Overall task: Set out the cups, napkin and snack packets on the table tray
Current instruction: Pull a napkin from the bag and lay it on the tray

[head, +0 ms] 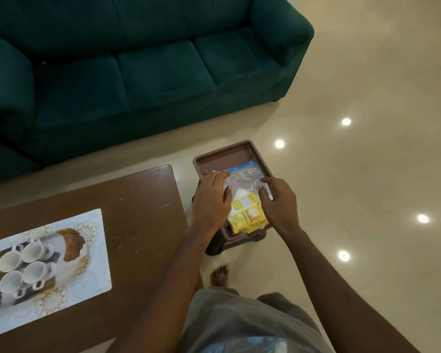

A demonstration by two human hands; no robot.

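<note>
A brown plastic tray (214, 159) rests on a low stool to the right of the wooden table. Inside it lies a clear zip bag (242, 178) holding yellow snack packets (247, 216) and something white. My left hand (210, 200) grips the bag's left edge. My right hand (278, 200) pinches its right edge. Several white cups (23, 266) stand together on a patterned placemat (82, 250) at the table's left.
The brown wooden table (138, 212) fills the lower left. A dark green sofa (138, 72) runs along the back. Glossy tiled floor (367, 123) lies to the right. My bare foot (219, 275) stands by the stool.
</note>
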